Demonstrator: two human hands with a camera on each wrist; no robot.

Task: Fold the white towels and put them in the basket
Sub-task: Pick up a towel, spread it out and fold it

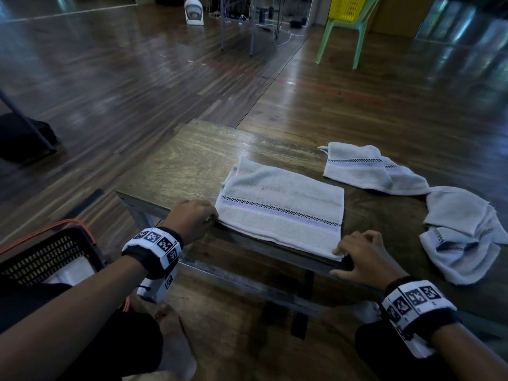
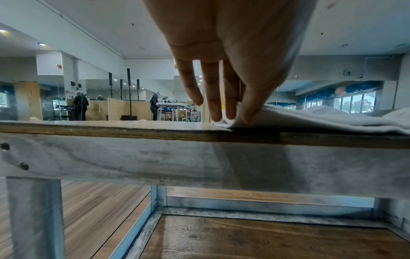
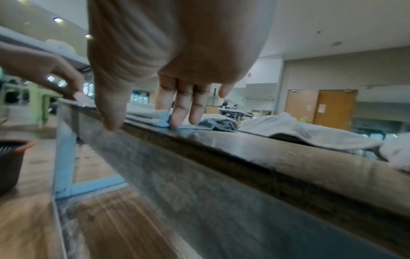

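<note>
A white towel (image 1: 280,210) with a checked purple stripe lies folded flat on the wooden table (image 1: 192,160), close to its near edge. My left hand (image 1: 213,215) pinches the towel's near-left corner between thumb and fingers; in the left wrist view the left hand (image 2: 233,112) shows the towel (image 2: 310,117) rising between them. My right hand (image 1: 342,253) rests its fingertips on the near-right corner, with the thumb hanging over the table edge (image 3: 288,154). The black basket (image 1: 46,254) stands on the floor at my lower left, with something white inside.
Two more white towels lie crumpled on the right of the table, one at the back (image 1: 365,169) and one near the front (image 1: 461,237). An orange cable (image 1: 55,224) runs by the basket. A green chair (image 1: 341,31) and a white fan (image 1: 193,11) stand far off.
</note>
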